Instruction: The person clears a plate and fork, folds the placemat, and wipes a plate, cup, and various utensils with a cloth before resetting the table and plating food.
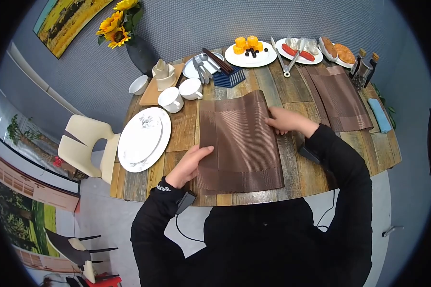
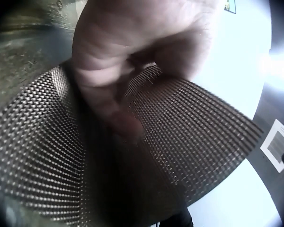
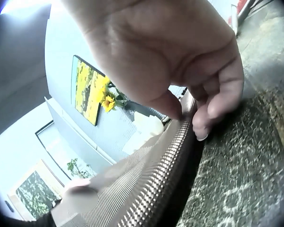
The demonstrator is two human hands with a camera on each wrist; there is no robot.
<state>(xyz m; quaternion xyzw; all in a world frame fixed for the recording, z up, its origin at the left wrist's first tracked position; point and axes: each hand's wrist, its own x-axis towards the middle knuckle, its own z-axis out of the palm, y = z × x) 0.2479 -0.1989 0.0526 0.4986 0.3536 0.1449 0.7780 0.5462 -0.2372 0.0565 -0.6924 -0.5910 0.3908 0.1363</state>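
Observation:
A brown woven placemat (image 1: 242, 143) is held between both hands over the front of the wooden table, its surface bowed and its far right corner raised. My left hand (image 1: 189, 165) pinches the left edge, thumb on top and fingers beneath. In the left wrist view the placemat (image 2: 189, 127) bends around that left hand (image 2: 132, 52). At the right edge, my right hand (image 1: 292, 121) pinches the mat between thumb and fingers. The right wrist view shows the right hand (image 3: 175, 61) with its fingertips close to the tabletop.
A second brown placemat (image 1: 342, 98) lies at the right beside a blue cloth (image 1: 379, 115). Stacked white plates (image 1: 129, 165) stand at the left, near two white cups (image 1: 171, 100). Along the back are food plates (image 1: 268, 58), tongs (image 1: 292, 62), a cutlery plate (image 1: 190, 71) and a vase (image 1: 143, 55).

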